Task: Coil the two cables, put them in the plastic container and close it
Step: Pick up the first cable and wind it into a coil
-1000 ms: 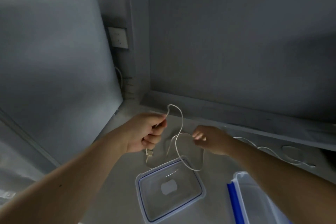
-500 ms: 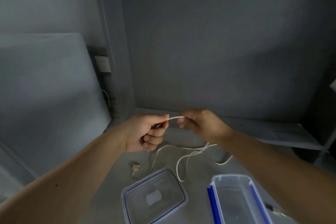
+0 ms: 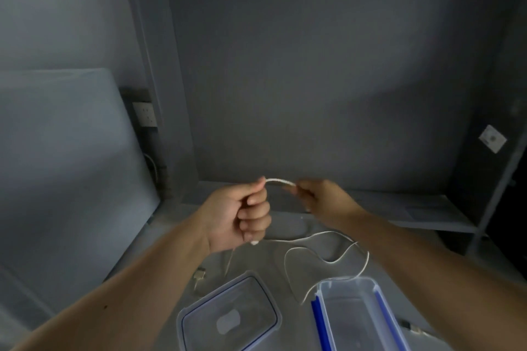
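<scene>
both hands, left fisted, right pinching, grip the cable; keep loops small and even.

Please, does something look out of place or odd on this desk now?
Nothing looks damaged or spilled. The white cable sprawls loose over the desk, one loop touching the open container. The lid lies apart beside it, as expected mid-task.
</scene>
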